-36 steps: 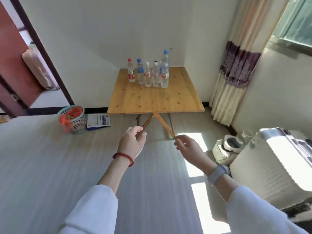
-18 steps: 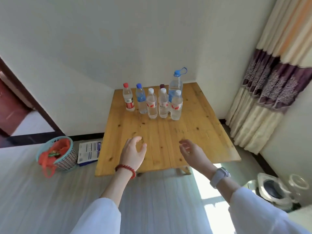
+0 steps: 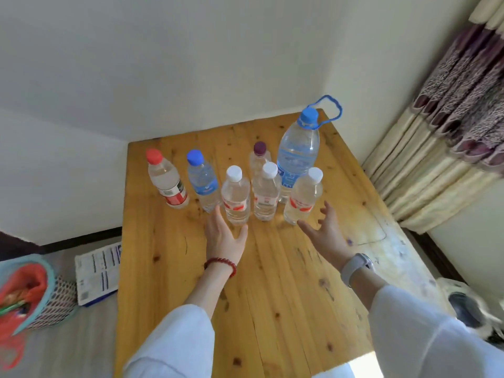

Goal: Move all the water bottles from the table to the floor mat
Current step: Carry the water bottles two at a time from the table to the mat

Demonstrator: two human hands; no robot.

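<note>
Several water bottles stand upright at the far end of a wooden table (image 3: 286,282): a red-capped bottle (image 3: 166,182), a blue-capped bottle (image 3: 203,181), three white-capped bottles (image 3: 236,197), (image 3: 266,195), (image 3: 304,197), a purple-capped bottle (image 3: 259,156) behind them, and a large bottle with a blue cap and carry loop (image 3: 298,151). My left hand (image 3: 225,236) reaches with spread fingers to the base of the left white-capped bottle, holding nothing. My right hand (image 3: 326,231) is spread just below and beside the right white-capped bottle, apart from it.
A teal mesh basket with an orange bag (image 3: 30,293) and a printed sheet (image 3: 98,271) lie on the floor left of the table. Curtains (image 3: 447,126) hang at the right. White walls meet behind the table. A round appliance (image 3: 469,309) sits on the floor at right.
I have come closer to the table and both hands have stretched forward over it, from near its front edge to the front row of bottles, fingers now spread wider.
</note>
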